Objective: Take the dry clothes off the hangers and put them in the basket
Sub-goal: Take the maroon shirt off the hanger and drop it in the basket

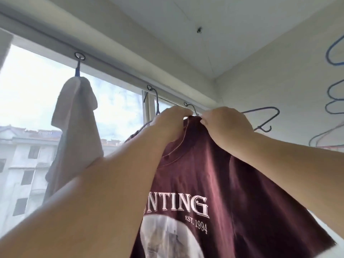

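Note:
A maroon T-shirt (214, 175) with white lettering hangs in front of me from a hanger whose hook (191, 108) catches a ring on the rail above the window. My left hand (172, 125) grips the shirt's collar on the left side. My right hand (227, 125) pinches the collar on the right, close to the hook. Both arms reach up. To the left a beige garment (76, 131) hangs from a blue hanger on another ring. No basket is in view.
An empty blue hanger (264, 116) hangs just right of my hands, and several more blue hangers (335, 86) hang along the right wall. Another hanger hook (154, 97) sits behind my left hand. The window (31, 94) shows buildings outside.

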